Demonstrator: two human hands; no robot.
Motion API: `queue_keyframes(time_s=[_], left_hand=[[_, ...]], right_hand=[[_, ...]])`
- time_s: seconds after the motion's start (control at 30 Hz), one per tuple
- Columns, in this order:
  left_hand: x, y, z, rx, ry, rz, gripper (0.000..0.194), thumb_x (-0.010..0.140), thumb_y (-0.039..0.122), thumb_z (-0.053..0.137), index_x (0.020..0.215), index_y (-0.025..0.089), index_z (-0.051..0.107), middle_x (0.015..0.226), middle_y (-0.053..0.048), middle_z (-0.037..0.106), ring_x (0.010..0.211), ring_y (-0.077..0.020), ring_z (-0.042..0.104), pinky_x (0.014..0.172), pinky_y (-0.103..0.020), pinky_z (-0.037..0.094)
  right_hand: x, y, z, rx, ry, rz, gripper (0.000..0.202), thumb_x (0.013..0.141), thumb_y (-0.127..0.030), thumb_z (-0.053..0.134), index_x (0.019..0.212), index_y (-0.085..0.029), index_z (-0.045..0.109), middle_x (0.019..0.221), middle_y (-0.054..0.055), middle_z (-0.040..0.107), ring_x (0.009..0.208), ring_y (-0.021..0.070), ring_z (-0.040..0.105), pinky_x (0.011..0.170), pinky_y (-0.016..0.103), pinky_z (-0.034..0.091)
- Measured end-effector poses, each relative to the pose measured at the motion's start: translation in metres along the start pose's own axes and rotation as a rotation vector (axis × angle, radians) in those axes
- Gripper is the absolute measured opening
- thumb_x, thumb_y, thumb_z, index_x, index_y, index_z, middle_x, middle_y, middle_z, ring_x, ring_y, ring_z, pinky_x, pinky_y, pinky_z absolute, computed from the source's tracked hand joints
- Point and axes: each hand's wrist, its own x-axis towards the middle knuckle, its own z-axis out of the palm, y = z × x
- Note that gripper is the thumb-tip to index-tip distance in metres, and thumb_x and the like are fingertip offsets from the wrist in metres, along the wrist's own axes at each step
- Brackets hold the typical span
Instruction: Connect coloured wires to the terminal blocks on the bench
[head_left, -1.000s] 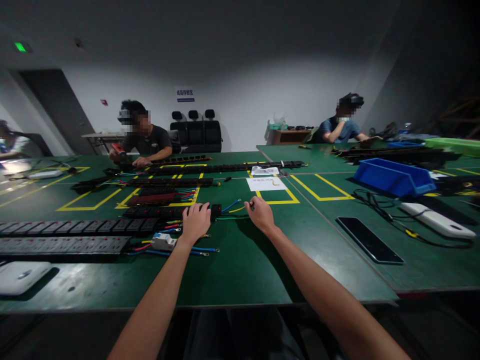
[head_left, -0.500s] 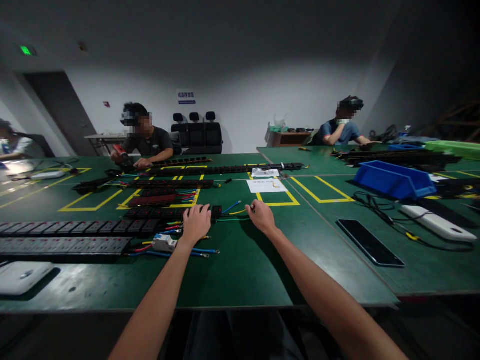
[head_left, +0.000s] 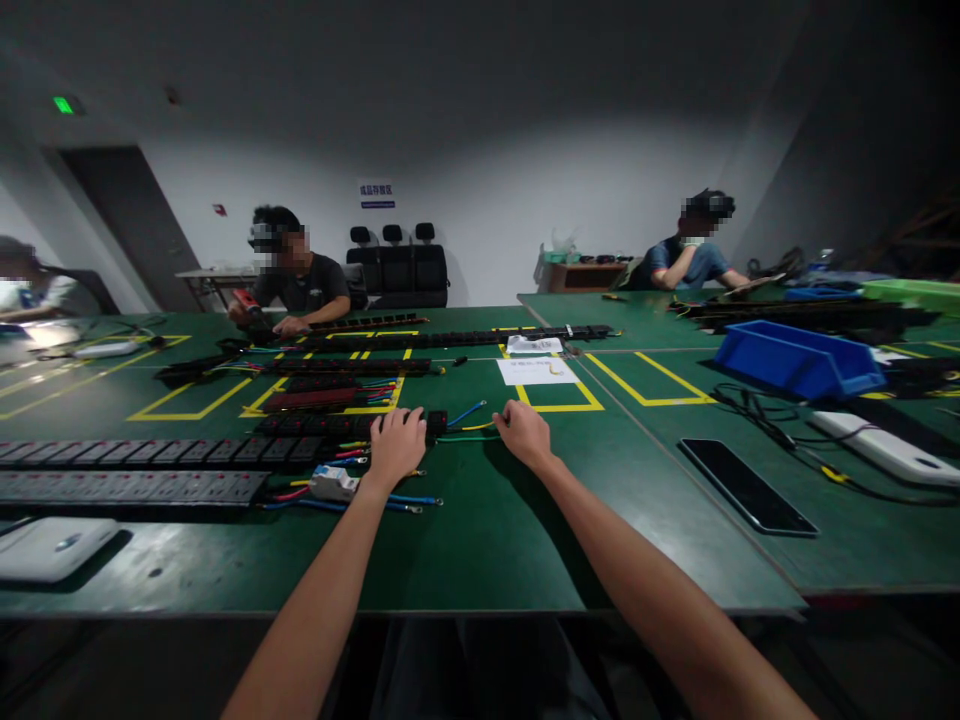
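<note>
My left hand lies over the right end of a black socket strip, its fingers curled across the top and holding it down on the table. Blue, yellow and green wires come out of that end, to the right. My right hand is closed in a pinch at the tip of the yellow wire; its fingertips hide the tip. The green wire runs up to the same hand, and the blue wire sticks up free. Nearer me lie a grey socket strip and a small white breaker with wires.
A phone, a white device with black cables and a blue bin are to the right. A paper sheet lies ahead. Across the table, one person holds a red tool; another person sits right.
The view has turned slightly left. My right fingers have closed further around the wire tip. My left hand stays on the strip.
</note>
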Motion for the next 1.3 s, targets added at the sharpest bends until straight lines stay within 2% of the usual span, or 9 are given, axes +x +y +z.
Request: queue_keyframes(time_s=[0.13, 0.27, 0.37, 0.5, 0.67, 0.83, 0.93, 1.13, 1.3], left_hand=[[0.0, -0.001, 0.0, -0.002, -0.008, 0.002, 0.044, 0.103, 0.034, 0.037, 0.136, 0.023, 0.064, 0.137, -0.014, 0.064, 0.131, -0.0303, 0.054, 0.114, -0.055, 0.033], [0.001, -0.002, 0.001, -0.008, -0.013, 0.0, 0.044, 0.104, 0.034, 0.036, 0.136, 0.023, 0.064, 0.137, -0.014, 0.064, 0.131, -0.03, 0.054, 0.115, -0.055, 0.033], [0.001, -0.001, -0.001, -0.012, -0.023, 0.001, 0.044, 0.104, 0.034, 0.035, 0.137, 0.023, 0.063, 0.138, -0.014, 0.064, 0.132, -0.0292, 0.053, 0.115, -0.054, 0.034], [0.0, 0.0, -0.004, -0.007, -0.03, -0.003, 0.045, 0.104, 0.035, 0.034, 0.137, 0.023, 0.062, 0.138, -0.014, 0.064, 0.132, -0.0295, 0.053, 0.115, -0.054, 0.035], [0.001, -0.001, -0.003, -0.014, -0.032, -0.005, 0.044, 0.105, 0.034, 0.034, 0.137, 0.022, 0.062, 0.138, -0.014, 0.064, 0.132, -0.0292, 0.053, 0.115, -0.054, 0.034], [0.001, -0.002, 0.001, -0.002, -0.023, -0.006, 0.043, 0.104, 0.034, 0.037, 0.137, 0.023, 0.062, 0.138, -0.013, 0.064, 0.131, -0.0288, 0.054, 0.115, -0.053, 0.035], [0.001, -0.001, 0.002, 0.013, -0.016, -0.012, 0.042, 0.104, 0.033, 0.039, 0.137, 0.023, 0.063, 0.138, -0.013, 0.064, 0.131, -0.0286, 0.054, 0.115, -0.052, 0.035], [0.001, -0.002, 0.001, 0.011, -0.025, 0.003, 0.043, 0.104, 0.033, 0.038, 0.137, 0.022, 0.062, 0.138, -0.013, 0.064, 0.132, -0.0298, 0.054, 0.114, -0.054, 0.036], [0.001, -0.002, 0.0, 0.009, -0.029, -0.003, 0.042, 0.104, 0.033, 0.038, 0.137, 0.023, 0.062, 0.138, -0.013, 0.064, 0.132, -0.0296, 0.054, 0.114, -0.054, 0.036]], right_hand=[[0.001, 0.0, 0.001, 0.033, 0.026, -0.001, 0.02, 0.098, -0.034, 0.057, 0.082, -0.023, 0.055, 0.085, 0.003, 0.062, 0.076, 0.0171, 0.055, 0.061, 0.028, 0.031], [0.003, 0.006, 0.0, 0.139, 0.066, -0.004, 0.029, 0.099, -0.045, 0.053, 0.081, -0.022, 0.057, 0.083, 0.004, 0.064, 0.075, 0.0181, 0.056, 0.063, 0.028, 0.033], [0.004, 0.008, 0.0, 0.268, 0.074, 0.017, 0.036, 0.097, -0.052, 0.051, 0.079, -0.022, 0.059, 0.079, 0.004, 0.065, 0.073, 0.0192, 0.058, 0.063, 0.028, 0.035], [0.005, 0.004, -0.003, 0.461, 0.082, 0.021, 0.034, 0.093, -0.051, 0.053, 0.078, -0.022, 0.061, 0.072, 0.003, 0.065, 0.068, 0.0192, 0.059, 0.063, 0.029, 0.039], [0.007, -0.005, -0.004, 0.687, 0.051, 0.049, 0.04, 0.09, -0.058, 0.055, 0.079, -0.021, 0.063, 0.077, 0.006, 0.071, 0.071, 0.0202, 0.063, 0.064, 0.03, 0.045], [0.01, -0.01, 0.0, 0.937, 0.038, 0.108, 0.045, 0.082, -0.065, 0.064, 0.077, -0.02, 0.063, 0.077, 0.008, 0.074, 0.069, 0.0206, 0.067, 0.065, 0.031, 0.05], [0.009, -0.012, -0.006, 0.921, 0.041, 0.073, 0.044, 0.081, -0.063, 0.065, 0.075, -0.02, 0.063, 0.074, 0.007, 0.073, 0.065, 0.0199, 0.065, 0.061, 0.03, 0.048], [-0.004, -0.024, -0.022, 0.622, 0.159, -0.12, 0.033, 0.092, -0.05, 0.057, 0.073, -0.023, 0.057, 0.065, 0.002, 0.064, 0.059, 0.0174, 0.057, 0.055, 0.028, 0.038], [-0.013, -0.029, -0.016, 0.582, 0.202, -0.092, 0.031, 0.098, -0.047, 0.05, 0.077, -0.024, 0.052, 0.064, 0.001, 0.061, 0.056, 0.0174, 0.055, 0.055, 0.028, 0.037]])
